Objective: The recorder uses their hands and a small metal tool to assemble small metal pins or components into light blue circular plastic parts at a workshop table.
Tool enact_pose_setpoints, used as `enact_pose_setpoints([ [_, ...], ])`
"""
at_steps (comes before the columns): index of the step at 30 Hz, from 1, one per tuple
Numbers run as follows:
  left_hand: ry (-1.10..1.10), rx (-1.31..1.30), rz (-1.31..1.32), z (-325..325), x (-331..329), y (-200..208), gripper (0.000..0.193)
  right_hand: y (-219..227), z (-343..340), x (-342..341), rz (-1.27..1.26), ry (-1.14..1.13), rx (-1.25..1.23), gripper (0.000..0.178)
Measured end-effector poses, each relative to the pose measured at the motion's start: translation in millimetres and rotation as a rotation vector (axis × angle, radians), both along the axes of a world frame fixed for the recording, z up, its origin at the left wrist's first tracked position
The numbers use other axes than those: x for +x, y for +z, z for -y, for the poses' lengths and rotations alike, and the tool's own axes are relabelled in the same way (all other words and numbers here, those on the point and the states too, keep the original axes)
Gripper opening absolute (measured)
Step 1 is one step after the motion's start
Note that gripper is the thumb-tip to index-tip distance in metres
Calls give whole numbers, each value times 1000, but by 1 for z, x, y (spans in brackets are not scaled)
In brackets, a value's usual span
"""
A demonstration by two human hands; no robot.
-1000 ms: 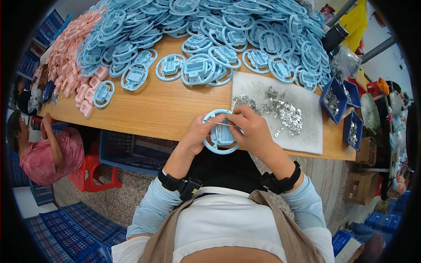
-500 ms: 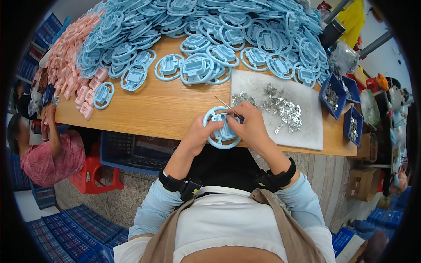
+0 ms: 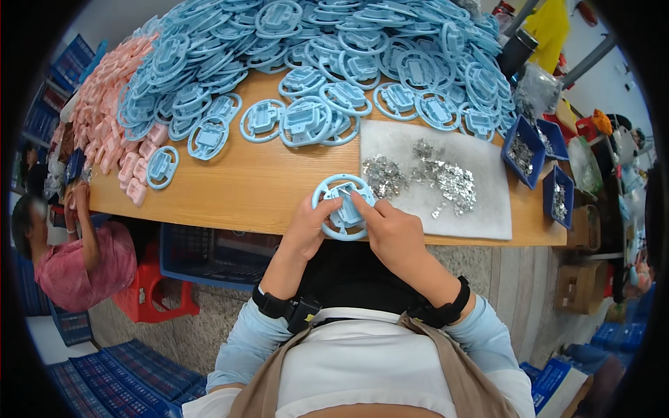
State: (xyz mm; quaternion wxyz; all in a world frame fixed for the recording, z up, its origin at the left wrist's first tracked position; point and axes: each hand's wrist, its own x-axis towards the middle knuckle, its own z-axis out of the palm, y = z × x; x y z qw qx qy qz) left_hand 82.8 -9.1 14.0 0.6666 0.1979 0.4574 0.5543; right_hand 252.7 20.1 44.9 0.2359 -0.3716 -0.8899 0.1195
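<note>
A light blue plastic toy steering wheel is at the table's front edge, its recessed middle facing up. My left hand grips its left rim, with the thumb over the middle part. My right hand is at its right side, fingers curled and one fingertip pressed into the recess. A small shiny bit shows by that fingertip; I cannot make out its kind. Whatever the curled right fingers hold is hidden. Small silver metal pieces lie in loose heaps on a white pad to the right.
A large pile of blue steering wheels covers the far table, with pink plastic parts at left. Several blue bins with metal pieces stand at right. A person in a pink top sits at left. A blue crate is below the table.
The wheel and both hands have come slightly lower and left. The thin pointed tool that stuck out of my right hand no longer shows. My right forefinger now presses into the wheel's middle.
</note>
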Motion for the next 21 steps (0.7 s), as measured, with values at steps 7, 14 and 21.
enact_pose_setpoints([
  [7,16,56,36,-4,4,-5,27,-4,2,3,41,-27,36,51],
  [14,85,20,-46,-2,4,0,30,-2,3,-1,67,7,15,52],
  [21,178,83,196,12,2,5,30,-9,-3,8,-367,87,-17,47],
])
